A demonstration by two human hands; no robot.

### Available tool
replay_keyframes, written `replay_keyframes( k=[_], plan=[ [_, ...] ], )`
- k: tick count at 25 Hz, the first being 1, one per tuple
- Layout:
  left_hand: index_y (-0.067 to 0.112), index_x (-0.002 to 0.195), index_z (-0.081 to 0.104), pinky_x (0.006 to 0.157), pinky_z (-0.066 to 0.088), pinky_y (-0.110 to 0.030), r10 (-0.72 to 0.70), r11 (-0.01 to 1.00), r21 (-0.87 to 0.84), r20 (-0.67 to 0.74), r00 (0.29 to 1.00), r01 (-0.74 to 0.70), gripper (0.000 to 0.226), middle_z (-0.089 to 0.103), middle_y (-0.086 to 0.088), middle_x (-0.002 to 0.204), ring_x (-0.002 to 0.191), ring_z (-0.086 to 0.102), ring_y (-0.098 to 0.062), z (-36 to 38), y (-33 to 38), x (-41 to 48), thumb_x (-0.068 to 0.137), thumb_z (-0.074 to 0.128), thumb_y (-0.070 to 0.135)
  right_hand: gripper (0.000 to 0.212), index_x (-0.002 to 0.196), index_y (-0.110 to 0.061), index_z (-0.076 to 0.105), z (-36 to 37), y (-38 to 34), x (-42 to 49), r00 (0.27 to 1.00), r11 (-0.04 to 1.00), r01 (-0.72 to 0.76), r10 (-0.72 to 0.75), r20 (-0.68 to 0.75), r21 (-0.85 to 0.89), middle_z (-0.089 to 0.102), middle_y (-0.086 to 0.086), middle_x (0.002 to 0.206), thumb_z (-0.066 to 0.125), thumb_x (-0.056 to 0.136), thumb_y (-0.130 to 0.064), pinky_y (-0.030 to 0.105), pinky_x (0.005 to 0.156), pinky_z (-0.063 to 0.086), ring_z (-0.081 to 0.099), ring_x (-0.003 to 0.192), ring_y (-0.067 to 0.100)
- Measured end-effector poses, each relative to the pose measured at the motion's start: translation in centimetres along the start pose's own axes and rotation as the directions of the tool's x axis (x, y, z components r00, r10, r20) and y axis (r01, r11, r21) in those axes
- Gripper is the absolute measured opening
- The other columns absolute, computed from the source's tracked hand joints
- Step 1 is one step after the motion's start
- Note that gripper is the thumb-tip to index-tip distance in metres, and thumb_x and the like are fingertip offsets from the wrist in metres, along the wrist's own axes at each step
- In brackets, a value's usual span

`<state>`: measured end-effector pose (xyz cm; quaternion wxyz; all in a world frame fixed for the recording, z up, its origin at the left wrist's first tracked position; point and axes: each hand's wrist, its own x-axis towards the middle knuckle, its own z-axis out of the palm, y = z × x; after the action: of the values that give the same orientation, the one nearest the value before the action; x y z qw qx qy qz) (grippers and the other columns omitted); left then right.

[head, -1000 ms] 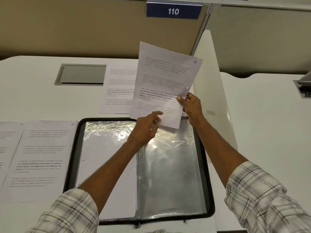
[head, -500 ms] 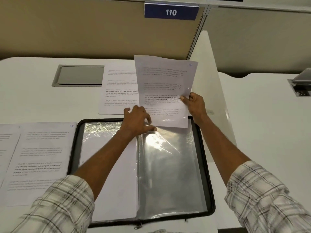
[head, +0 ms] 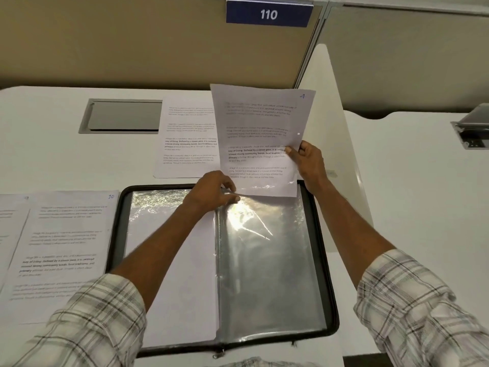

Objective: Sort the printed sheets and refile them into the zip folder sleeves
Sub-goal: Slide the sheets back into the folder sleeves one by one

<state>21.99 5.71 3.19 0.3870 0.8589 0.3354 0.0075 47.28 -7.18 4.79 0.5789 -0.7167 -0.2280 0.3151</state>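
Observation:
A black zip folder [head: 326, 260] lies open on the desk with clear plastic sleeves. My right hand [head: 308, 162] pinches the right edge of a printed sheet [head: 259, 133] marked 4 and holds it upright above the folder's top edge. The sheet's bottom edge sits at the mouth of the right sleeve [head: 270, 274]. My left hand [head: 214, 192] pinches the top edge of that sleeve beside the sheet's lower left corner. The left sleeve [head: 180, 274] holds a white sheet.
Another printed sheet [head: 185, 144] lies flat behind the folder. A sheet marked 10 [head: 60, 247] and part of another sheet [head: 8, 229] lie left of it. A grey cable hatch [head: 121, 116] sits at the back left. A white divider [head: 341, 144] stands on the right.
The sheet has come down and straightened, its bottom edge now at the right sleeve's mouth. My left hand moved from the sheet's lower edge to the sleeve's top edge.

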Motion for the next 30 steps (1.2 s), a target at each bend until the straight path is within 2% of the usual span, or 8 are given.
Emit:
replay_keyframes(
  k=[3,8,14,18,21,26,28,30],
  plan=[
    [0.017,0.090,0.079,0.082,0.056,-0.034,0.028,1.000,0.005,0.016,0.999,-0.028,0.030,0.072,0.005,0.090,0.086,0.066,-0.011,-0.7,0.2,0.5,0.072,0.093,0.037,0.029,0.122,-0.006,0.071,-0.1,-0.1,0.4,1.000,1.000,0.023,-0.023,0.006,-0.012,0.076,0.008,0.114,0.072,0.094,-0.015,0.042,0.096,0.059,0.073,0.104,0.026],
    [0.020,0.086,0.079,0.078,0.058,-0.026,0.061,0.995,0.076,0.067,0.996,-0.066,0.028,0.073,0.010,0.080,0.076,0.065,0.001,-1.8,0.2,1.2,0.070,0.094,0.038,0.029,0.124,-0.004,0.069,-0.3,0.1,0.6,0.999,0.999,0.041,-0.041,0.030,-0.019,0.075,0.010,0.116,0.070,0.096,-0.014,0.045,0.099,0.057,0.072,0.108,0.029],
    [0.031,0.087,0.073,0.087,0.042,-0.037,0.061,0.935,0.335,0.175,0.983,-0.118,0.038,0.068,0.019,0.082,0.087,0.061,-0.005,-3.0,0.3,2.4,0.067,0.088,0.061,0.032,0.126,-0.004,0.068,-0.7,0.3,0.9,0.999,1.000,0.013,-0.014,0.047,0.018,0.074,0.011,0.119,0.070,0.095,-0.011,0.048,0.104,0.054,0.070,0.112,0.030],
    [0.034,0.090,0.073,0.093,0.044,-0.042,0.023,0.879,0.454,0.260,0.965,-0.143,0.037,0.060,0.011,0.101,0.106,0.050,-0.012,-4.1,-0.1,3.5,0.069,0.086,0.062,0.033,0.127,-0.007,0.068,-1.0,0.1,0.9,0.995,1.000,-0.005,0.004,0.103,0.011,0.073,0.011,0.122,0.071,0.095,-0.014,0.051,0.104,0.054,0.069,0.114,0.031],
    [0.032,0.081,0.074,0.096,0.049,-0.042,-0.012,0.926,0.364,0.286,0.958,-0.097,0.034,0.061,0.008,0.109,0.106,0.056,-0.014,-4.6,-0.5,4.0,0.065,0.091,0.057,0.030,0.124,-0.012,0.070,-1.2,0.0,0.9,0.993,0.999,-0.002,-0.003,0.121,0.042,0.073,0.010,0.123,0.071,0.095,-0.012,0.051,0.104,0.053,0.068,0.116,0.032],
    [0.024,0.091,0.078,0.081,0.049,-0.026,-0.021,0.995,0.100,0.268,0.963,-0.006,0.029,0.072,0.005,0.103,0.103,0.067,-0.017,-3.7,-1.4,3.4,0.072,0.092,0.041,0.033,0.125,-0.012,0.070,-1.2,0.4,1.0,0.981,0.995,-0.075,0.085,0.172,-0.066,0.073,0.009,0.122,0.072,0.092,-0.018,0.051,0.103,0.054,0.070,0.112,0.028],
    [0.022,0.112,0.072,0.093,0.051,-0.033,-0.032,0.999,0.016,0.157,0.987,0.029,0.042,0.064,-0.003,0.126,0.114,0.062,-0.023,-2.5,-1.6,2.2,0.078,0.089,0.039,0.035,0.127,-0.008,0.068,-0.8,0.9,1.0,0.970,0.989,-0.084,0.109,0.219,-0.121,0.073,0.010,0.123,0.071,0.094,-0.018,0.049,0.101,0.055,0.071,0.112,0.028],
    [0.019,0.135,0.058,0.114,0.042,-0.043,0.005,1.000,-0.022,-0.064,0.998,-0.006,0.057,0.046,-0.011,0.149,0.135,0.048,-0.030,-0.2,-1.7,-0.3,0.087,0.081,0.038,0.033,0.127,-0.005,0.068,-0.6,1.3,1.1,0.963,0.977,-0.117,0.156,0.220,-0.180,0.073,0.010,0.122,0.070,0.095,-0.013,0.048,0.101,0.056,0.071,0.111,0.027]
  ],
)
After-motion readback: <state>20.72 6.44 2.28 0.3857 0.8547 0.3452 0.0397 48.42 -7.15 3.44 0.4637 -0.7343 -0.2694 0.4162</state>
